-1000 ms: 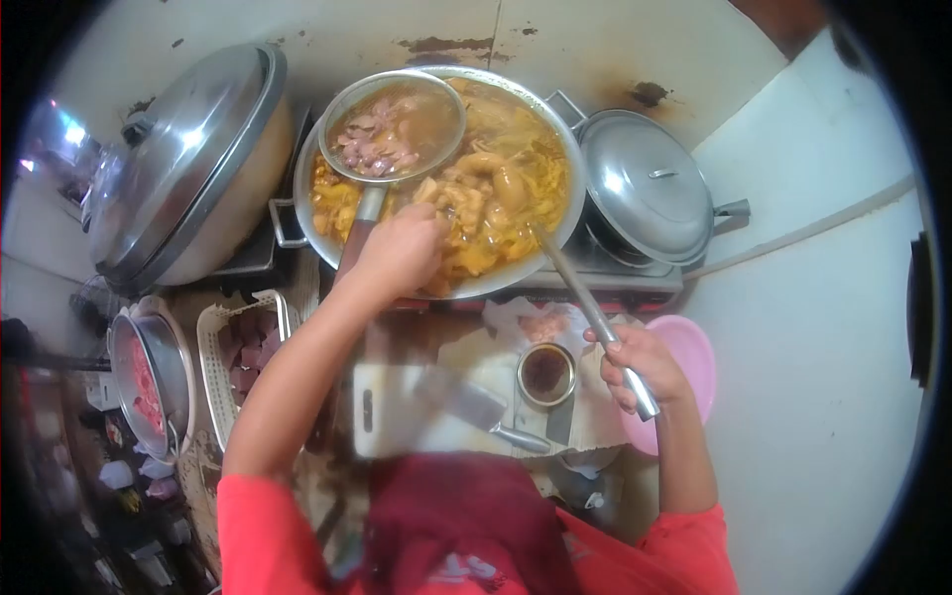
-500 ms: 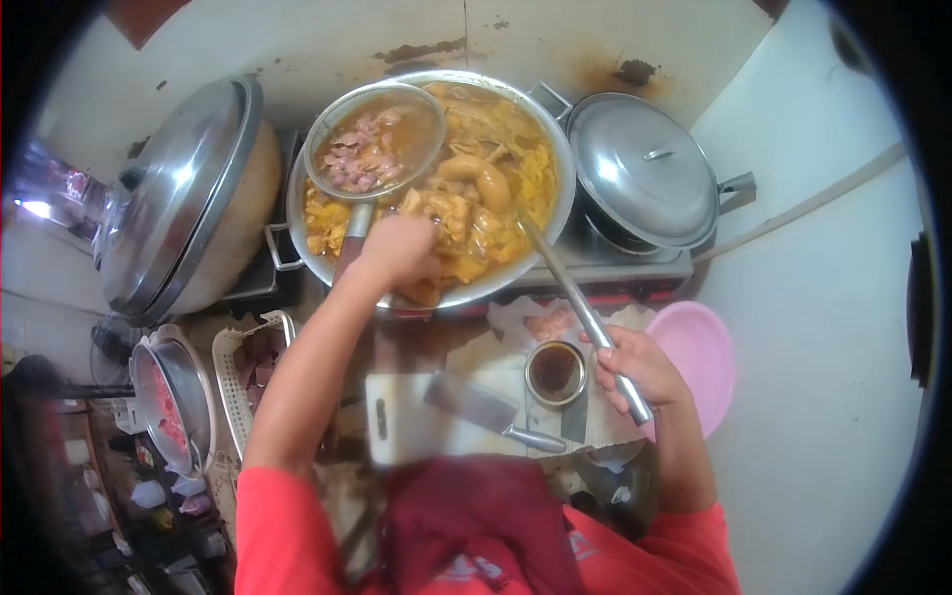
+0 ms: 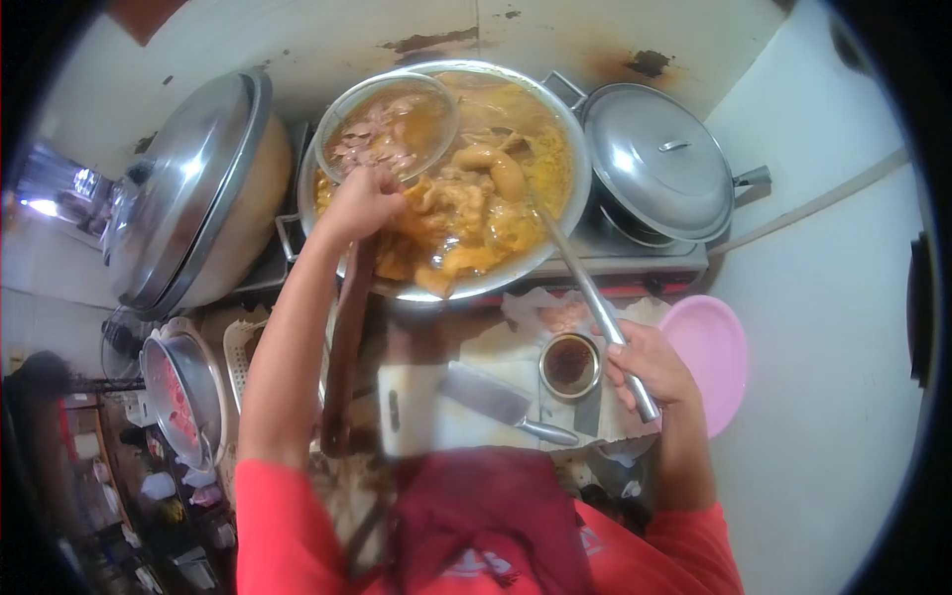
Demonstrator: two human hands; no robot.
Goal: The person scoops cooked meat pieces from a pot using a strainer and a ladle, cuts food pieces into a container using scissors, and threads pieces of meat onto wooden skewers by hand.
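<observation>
**Big pot of stew, two long handles, not much elbow room**

So the right hand [image 3: 645, 367] is wrapped around a long steel handle [image 3: 583, 280] whose far end dips into the stew. Left hand [image 3: 369, 208] is curled right by the strainer [image 3: 455, 124]; can't tell if it's gripping anything. The strainer sits inside the pot's far-left rim, round and shallow, holding pinkish chunks in brown liquid. Its wooden handle [image 3: 349, 342] runs below the left forearm toward the table's near edge.

The wide metal pot [image 3: 516, 276] is on the stove [image 3: 684, 260], past the table's far edge, full of glossy yellow-orange pieces plus one fat curved one. Tight fit: lidded pan [image 3: 654, 159] just right, huge lidded pot [image 3: 198, 198] near its left.

On the table [image 3: 416, 342], a cleaver [image 3: 486, 395] lies across a white board [image 3: 416, 416] by the near edge. Bowl [image 3: 544, 369] of dark liquid beside it, pink basin [image 3: 709, 357] at the right edge. Far left, a metal basin [image 3: 206, 392] holds red bits.
</observation>
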